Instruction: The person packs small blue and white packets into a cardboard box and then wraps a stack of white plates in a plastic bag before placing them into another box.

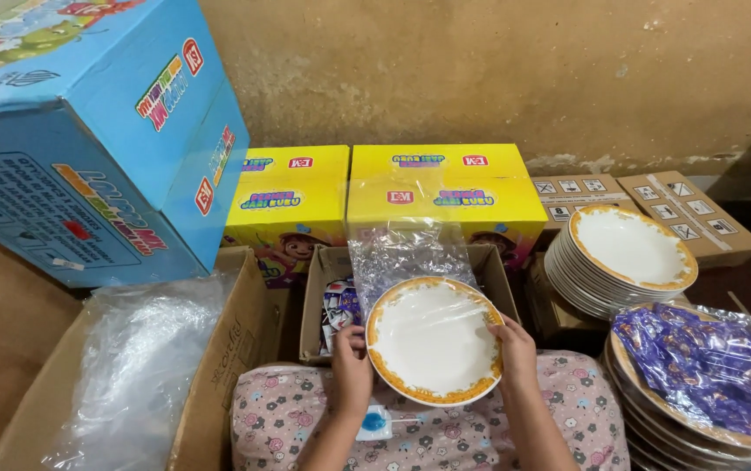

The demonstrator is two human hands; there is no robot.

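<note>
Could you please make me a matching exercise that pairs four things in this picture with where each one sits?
Things:
1. Wrapped plate
2. Purple packets
3. Blue box
4. Bare plate stack

Places:
A. Upper left, above the open cartons
B. Between the left hand and right hand
C. Right of centre, in front of the flat brown boxes
D. On the plate stack at the lower right

Pairs: 1-B, 2-D, 3-A, 4-C
</note>
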